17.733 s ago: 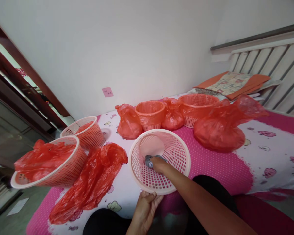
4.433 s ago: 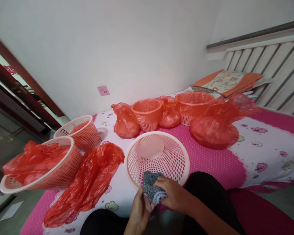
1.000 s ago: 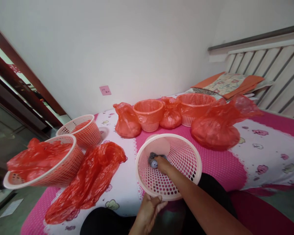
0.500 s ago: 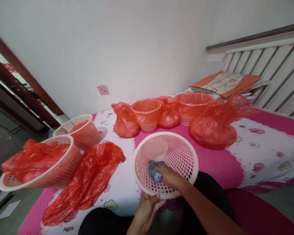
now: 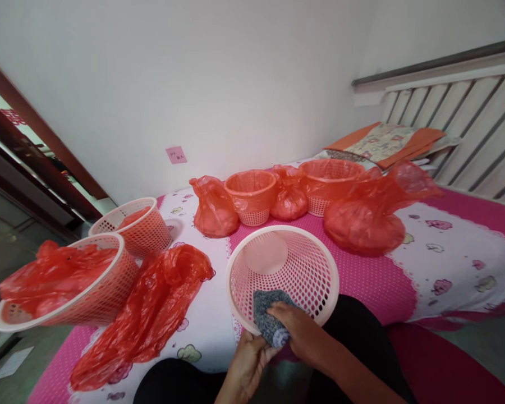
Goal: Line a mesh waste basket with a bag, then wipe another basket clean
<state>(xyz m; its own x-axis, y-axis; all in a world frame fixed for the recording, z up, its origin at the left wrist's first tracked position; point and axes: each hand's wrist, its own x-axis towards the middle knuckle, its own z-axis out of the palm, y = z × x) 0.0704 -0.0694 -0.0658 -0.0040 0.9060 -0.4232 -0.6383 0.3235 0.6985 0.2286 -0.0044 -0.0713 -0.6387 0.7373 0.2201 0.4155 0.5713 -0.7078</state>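
Observation:
A pale pink plastic mesh basket [image 5: 313,278] lies tilted before me, its open mouth facing my body. At its near rim, my left hand [image 5: 250,356] grips the edge, partly hidden by a grey-blue cloth [image 5: 264,314]. My right hand [image 5: 298,331] presses that cloth, bunched under its fingers, over the near lower rim. To the left, an empty-looking red plastic bag [image 5: 151,314] is spread crumpled on the bed cover [image 5: 212,331].
Two pink baskets [image 5: 124,280] with red bags inside stand on the left. Along the wall are bag-lined baskets [image 5: 252,196] and filled red bags [image 5: 362,224]. Folded fabric [image 5: 387,143] lies by the white headboard [image 5: 458,118] on the right.
My right hand has drawn the cloth from inside the basket toward me, onto the near rim. The cloth now shows more spread out. My left hand stays at the rim.

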